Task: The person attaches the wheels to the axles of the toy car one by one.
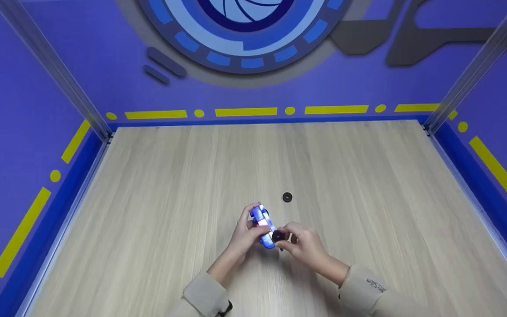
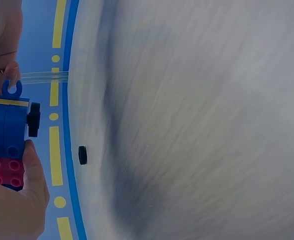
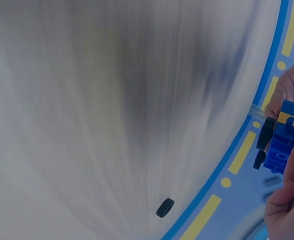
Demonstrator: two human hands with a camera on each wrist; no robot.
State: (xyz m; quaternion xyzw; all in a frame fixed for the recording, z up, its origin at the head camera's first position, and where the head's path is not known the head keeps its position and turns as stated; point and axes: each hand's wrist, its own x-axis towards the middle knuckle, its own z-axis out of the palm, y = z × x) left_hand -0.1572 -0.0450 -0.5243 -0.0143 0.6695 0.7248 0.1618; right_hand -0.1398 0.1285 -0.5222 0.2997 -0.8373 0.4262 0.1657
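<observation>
A small toy car (image 1: 261,222) of blue bricks with a red one (image 2: 7,171) is held up off the table in both hands. My left hand (image 1: 244,235) grips it along its left side, the thumb lying across the top. At the near right corner of the car, my right hand (image 1: 305,243) pinches a black wheel (image 1: 278,236) between thumb and forefinger. The left wrist view shows a blue hook (image 2: 11,89) at one end and a black wheel (image 2: 33,120) on the car. Two black wheels (image 3: 266,133) show in the right wrist view. Fingers cover part of the body.
A loose black wheel (image 1: 287,197) lies on the wooden table (image 1: 170,185), just beyond the hands. Blue panels (image 1: 253,99) with yellow marks border the table at the back and on both sides. Metal posts (image 1: 55,66) stand at the back corners.
</observation>
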